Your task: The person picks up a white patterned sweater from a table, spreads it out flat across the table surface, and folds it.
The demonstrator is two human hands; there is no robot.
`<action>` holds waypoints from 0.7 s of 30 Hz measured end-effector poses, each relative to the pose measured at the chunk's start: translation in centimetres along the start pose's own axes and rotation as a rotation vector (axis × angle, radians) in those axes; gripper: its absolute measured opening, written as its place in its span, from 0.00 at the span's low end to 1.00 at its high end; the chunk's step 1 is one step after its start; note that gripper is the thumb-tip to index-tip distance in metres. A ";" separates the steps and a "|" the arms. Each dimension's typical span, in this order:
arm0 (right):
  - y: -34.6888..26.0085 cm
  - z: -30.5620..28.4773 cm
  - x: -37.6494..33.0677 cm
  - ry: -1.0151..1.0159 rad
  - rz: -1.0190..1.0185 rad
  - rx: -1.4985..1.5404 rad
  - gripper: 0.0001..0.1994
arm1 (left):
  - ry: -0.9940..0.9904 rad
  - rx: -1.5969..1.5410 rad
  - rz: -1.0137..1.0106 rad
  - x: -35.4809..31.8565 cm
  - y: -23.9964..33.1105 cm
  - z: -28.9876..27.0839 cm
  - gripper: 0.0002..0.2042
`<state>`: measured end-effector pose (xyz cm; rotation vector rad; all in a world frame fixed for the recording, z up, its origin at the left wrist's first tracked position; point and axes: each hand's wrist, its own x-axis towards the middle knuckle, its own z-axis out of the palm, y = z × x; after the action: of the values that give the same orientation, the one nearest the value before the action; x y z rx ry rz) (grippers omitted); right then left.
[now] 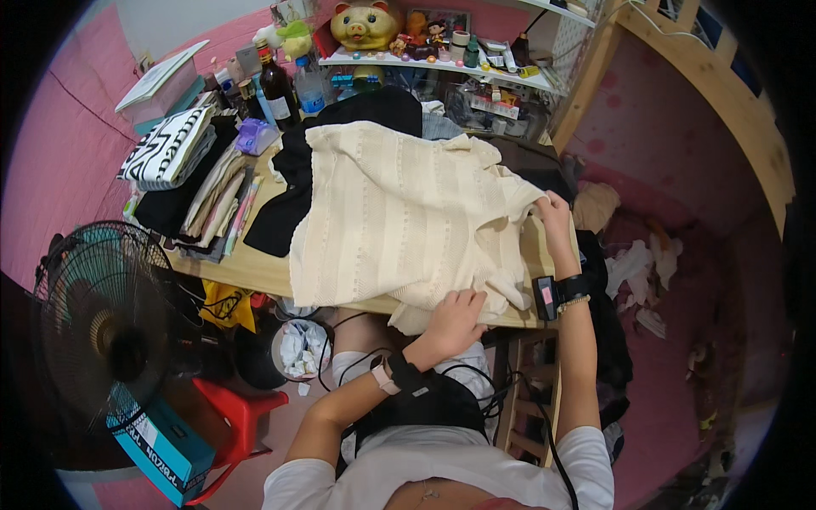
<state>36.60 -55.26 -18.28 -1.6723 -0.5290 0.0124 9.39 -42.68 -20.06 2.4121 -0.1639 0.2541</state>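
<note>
A cream knit shirt (399,212) with faint textured stripes lies spread across the wooden table, its hem toward the left and its collar end toward the right. My right hand (554,223) pinches the shirt at the collar end, near the table's right side. Nearer to me, my left hand (455,325) rests on the shirt's near edge beside a sleeve, fingers apart over the cloth. Under and behind the shirt lie black garments (289,200), partly covered by it.
Folded clothes (208,187) are stacked at the table's left end. Behind them stand a dark bottle (276,89) and a water bottle (309,85). A shelf (544,81) holds a golden pig figure (365,25). A fan (106,323), red stool (238,421) and lined bin (302,348) stand lower left.
</note>
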 end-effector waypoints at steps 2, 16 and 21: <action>-0.2 -0.1 -0.3 -0.020 0.037 0.115 0.10 | 0.077 0.212 -0.039 -0.3 -0.6 0.2 0.23; -15.8 0.2 -5.1 -0.211 0.348 0.476 0.10 | 0.735 -0.358 -0.185 -5.3 -7.6 -15.3 0.11; -12.0 2.0 -5.4 -0.416 0.228 -0.211 0.24 | 0.678 0.064 -0.165 -7.2 -9.3 -14.3 0.14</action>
<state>27.14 -54.41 -8.88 -1.9406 -0.6634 0.4941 2.16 -25.92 -17.09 2.2462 0.3526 0.9819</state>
